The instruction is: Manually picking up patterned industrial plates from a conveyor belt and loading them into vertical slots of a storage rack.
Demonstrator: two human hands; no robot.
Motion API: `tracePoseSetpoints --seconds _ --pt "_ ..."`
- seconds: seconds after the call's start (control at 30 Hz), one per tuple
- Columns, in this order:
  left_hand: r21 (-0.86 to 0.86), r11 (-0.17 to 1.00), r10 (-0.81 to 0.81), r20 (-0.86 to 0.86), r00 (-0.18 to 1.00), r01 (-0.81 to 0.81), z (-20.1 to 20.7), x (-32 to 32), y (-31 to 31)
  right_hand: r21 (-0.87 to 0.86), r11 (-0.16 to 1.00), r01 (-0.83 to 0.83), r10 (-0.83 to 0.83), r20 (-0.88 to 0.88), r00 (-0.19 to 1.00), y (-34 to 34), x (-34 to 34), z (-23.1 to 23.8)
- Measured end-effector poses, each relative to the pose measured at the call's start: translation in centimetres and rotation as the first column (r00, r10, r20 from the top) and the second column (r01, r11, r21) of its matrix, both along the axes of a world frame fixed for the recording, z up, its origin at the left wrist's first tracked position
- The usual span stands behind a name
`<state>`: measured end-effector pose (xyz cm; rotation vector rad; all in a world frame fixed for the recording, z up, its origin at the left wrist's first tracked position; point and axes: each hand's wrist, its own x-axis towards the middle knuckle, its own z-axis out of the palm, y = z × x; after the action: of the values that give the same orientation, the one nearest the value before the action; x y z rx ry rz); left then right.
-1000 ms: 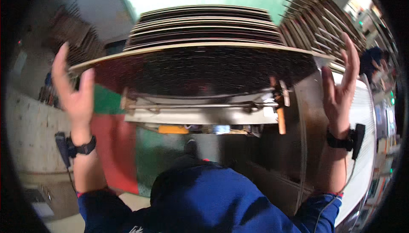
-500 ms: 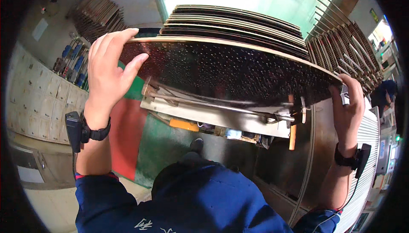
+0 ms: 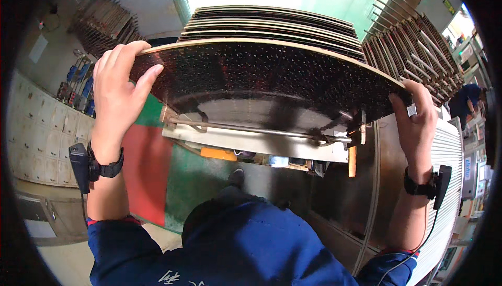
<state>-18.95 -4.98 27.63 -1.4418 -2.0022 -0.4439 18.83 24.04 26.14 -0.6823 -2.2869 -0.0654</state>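
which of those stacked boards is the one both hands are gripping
The nearest, lowest dark speckled board: the left hand and right hand clasp its ends. The other boards stacked behind it go untouched.

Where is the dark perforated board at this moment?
In the head view the dark perforated board is at the upper centre, held by the left hand and the right hand, just in front of the stack of boards.
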Motion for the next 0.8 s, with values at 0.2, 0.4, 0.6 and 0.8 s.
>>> tracePoseSetpoints --seconds 0.2,0.4,0.6,0.8 --pt "-0.045 0.994 -0.096 0.064 0.993 0.099 0.6 -0.7 0.2 -0.147 0.983 -0.111 0.102 -0.069 0.992 0.5 0.6 1.9" --pt "-0.021 0.997 -0.071 0.112 0.991 0.073 0.4 -0.7 -1.1 -0.041 0.985 -0.166 0.166 -0.011 0.986 0.9 -0.6 2.5" --pt "-0.018 0.994 -0.101 0.209 0.973 0.107 0.6 -1.7 -1.0 -0.151 0.982 -0.110 0.099 -0.084 0.992 0.1 0.3 2.8" --pt "-0.070 0.988 -0.120 0.247 0.962 0.141 -1.0 -2.5 -1.6 -0.179 0.963 -0.204 0.196 -0.060 0.979 0.3 -1.0 1.8"
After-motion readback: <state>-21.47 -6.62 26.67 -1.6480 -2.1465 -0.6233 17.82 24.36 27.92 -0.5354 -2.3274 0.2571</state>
